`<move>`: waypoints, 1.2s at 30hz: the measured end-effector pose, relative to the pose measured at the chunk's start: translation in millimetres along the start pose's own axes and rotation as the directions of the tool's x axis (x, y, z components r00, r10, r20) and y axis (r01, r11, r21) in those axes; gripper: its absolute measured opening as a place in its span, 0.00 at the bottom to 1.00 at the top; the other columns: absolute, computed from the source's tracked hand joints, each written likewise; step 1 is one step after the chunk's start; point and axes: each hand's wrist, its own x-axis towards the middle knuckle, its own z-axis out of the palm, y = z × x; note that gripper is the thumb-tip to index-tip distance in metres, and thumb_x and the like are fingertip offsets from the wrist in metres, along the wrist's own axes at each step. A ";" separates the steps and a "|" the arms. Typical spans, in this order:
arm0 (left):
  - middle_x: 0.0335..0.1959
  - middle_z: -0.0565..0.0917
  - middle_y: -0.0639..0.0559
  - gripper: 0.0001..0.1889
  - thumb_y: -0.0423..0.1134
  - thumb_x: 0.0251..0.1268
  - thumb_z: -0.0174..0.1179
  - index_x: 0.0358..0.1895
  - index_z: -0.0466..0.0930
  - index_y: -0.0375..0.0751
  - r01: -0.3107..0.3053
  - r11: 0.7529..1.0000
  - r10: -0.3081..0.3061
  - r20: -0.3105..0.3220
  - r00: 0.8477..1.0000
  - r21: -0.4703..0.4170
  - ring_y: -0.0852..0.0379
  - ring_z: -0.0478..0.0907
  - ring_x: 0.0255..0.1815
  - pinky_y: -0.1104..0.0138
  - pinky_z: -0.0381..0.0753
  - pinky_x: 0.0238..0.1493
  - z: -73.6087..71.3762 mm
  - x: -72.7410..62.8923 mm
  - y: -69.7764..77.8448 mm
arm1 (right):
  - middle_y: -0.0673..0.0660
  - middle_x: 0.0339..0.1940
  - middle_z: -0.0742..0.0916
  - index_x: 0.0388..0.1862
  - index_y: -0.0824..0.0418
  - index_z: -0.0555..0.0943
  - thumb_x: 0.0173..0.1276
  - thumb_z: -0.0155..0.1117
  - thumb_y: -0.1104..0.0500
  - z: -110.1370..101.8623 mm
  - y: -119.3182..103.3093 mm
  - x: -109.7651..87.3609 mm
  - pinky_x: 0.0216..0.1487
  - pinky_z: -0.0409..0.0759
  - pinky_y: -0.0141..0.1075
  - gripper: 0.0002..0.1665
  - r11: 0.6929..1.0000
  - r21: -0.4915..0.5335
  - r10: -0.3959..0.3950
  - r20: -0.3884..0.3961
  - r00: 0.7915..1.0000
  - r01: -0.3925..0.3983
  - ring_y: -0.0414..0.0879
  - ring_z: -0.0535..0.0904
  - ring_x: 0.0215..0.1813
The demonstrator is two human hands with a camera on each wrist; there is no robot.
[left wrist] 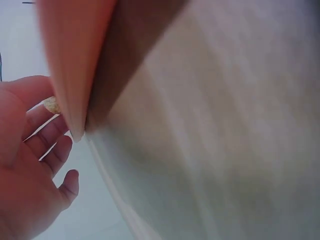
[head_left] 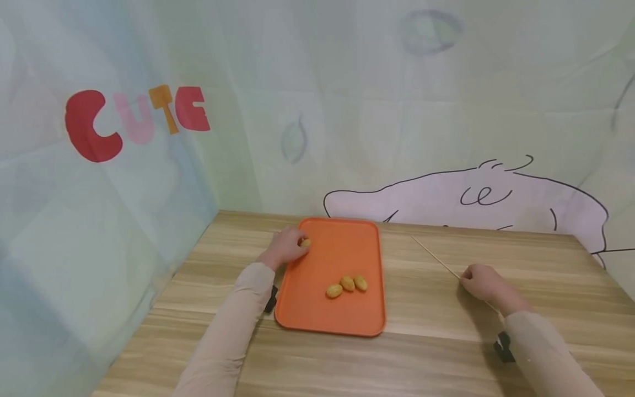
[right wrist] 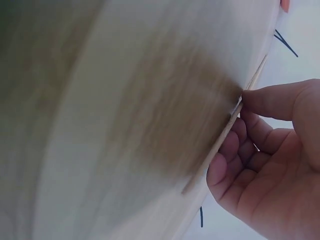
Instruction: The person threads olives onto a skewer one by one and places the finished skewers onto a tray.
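My left hand (head_left: 288, 246) is at the left edge of an orange tray (head_left: 322, 317), with a small yellow oval piece (head_left: 305, 242) between thumb and fingers. In the left wrist view only part of this piece (left wrist: 52, 105) shows, next to the tray rim. Three more yellow oval pieces (head_left: 347, 283) lie close together on the tray, right of its middle. To the right of the tray, my right hand (head_left: 487, 282) pinches a thin wooden skewer (head_left: 436, 258). In the right wrist view thumb and index finger grip the skewer (right wrist: 210, 155) close above the table.
The wood-grain table (head_left: 407, 358) bears the tray. Behind and to the left hangs a pale printed cloth (head_left: 268, 110) with CUTE lettering and a cartoon figure. A black wrist device (head_left: 504, 347) sits under the right sleeve, another (head_left: 270, 299) at the left.
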 end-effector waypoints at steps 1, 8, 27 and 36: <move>0.26 0.74 0.50 0.07 0.39 0.62 0.60 0.37 0.82 0.39 0.000 1.000 0.000 0.002 1.000 -0.001 0.51 0.69 0.33 0.56 0.63 0.39 -0.8 -0.8 0.1 | 0.66 0.33 0.82 0.40 0.80 0.77 0.66 0.54 0.63 0.5 0.3 0.3 0.37 0.75 0.45 0.16 1.000 -0.007 -0.004 -0.004 1.000 0.004 0.51 0.75 0.34; 0.30 0.78 0.48 0.07 0.35 0.58 0.59 0.38 0.83 0.39 -0.053 0.999 0.053 -0.046 0.998 0.007 0.51 0.71 0.33 0.57 0.70 0.37 -6.9 -2.2 0.9 | 0.62 0.29 0.79 0.39 0.79 0.75 0.67 0.50 0.64 -2.8 3.7 -2.5 0.33 0.72 0.41 0.15 1.000 -0.006 0.010 -0.035 0.999 -0.011 0.51 0.72 0.32; 0.41 0.80 0.42 0.12 0.29 0.56 0.62 0.44 0.81 0.34 -0.170 0.977 0.161 -0.083 0.984 -0.125 0.46 0.76 0.44 0.54 0.76 0.48 -24.7 -26.5 8.9 | 0.57 0.26 0.78 0.35 0.74 0.75 0.69 0.54 0.69 -14.8 -12.9 -29.9 0.28 0.71 0.39 0.06 0.979 -0.024 -0.204 -0.234 0.951 0.204 0.46 0.71 0.28; 0.38 0.78 0.43 0.11 0.25 0.54 0.63 0.42 0.80 0.33 -0.218 0.950 0.205 -0.081 0.975 -0.224 0.49 0.74 0.40 0.57 0.76 0.46 -30.3 -43.3 23.9 | 0.55 0.26 0.79 0.34 0.72 0.76 0.67 0.58 0.71 -10.6 -37.1 -46.0 0.26 0.72 0.35 0.03 0.950 -0.040 -0.307 -0.317 0.897 0.310 0.43 0.71 0.28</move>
